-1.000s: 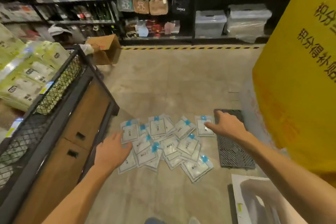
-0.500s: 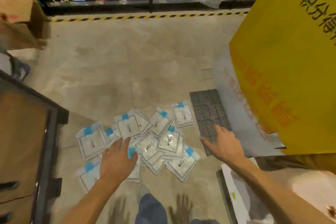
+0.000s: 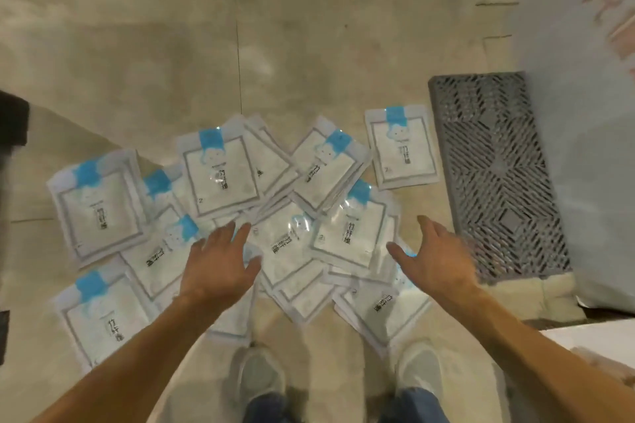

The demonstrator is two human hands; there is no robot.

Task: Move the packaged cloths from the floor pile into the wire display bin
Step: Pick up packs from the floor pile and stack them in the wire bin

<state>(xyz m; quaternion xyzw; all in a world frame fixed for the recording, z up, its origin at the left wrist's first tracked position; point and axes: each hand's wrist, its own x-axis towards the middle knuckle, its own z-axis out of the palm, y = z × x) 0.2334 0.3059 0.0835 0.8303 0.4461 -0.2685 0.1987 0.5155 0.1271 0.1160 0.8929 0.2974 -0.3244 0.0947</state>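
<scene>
Over packaged cloths point(image 3: 220, 178), hands nearer.

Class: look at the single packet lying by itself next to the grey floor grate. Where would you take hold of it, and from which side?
Probably pinch the lone packet at its near bottom edge, coming from the person's side with the right hand. It lies flat on the floor, overlapped by no other packet, and that edge looks free; the grey grate crowds its right side.
</scene>
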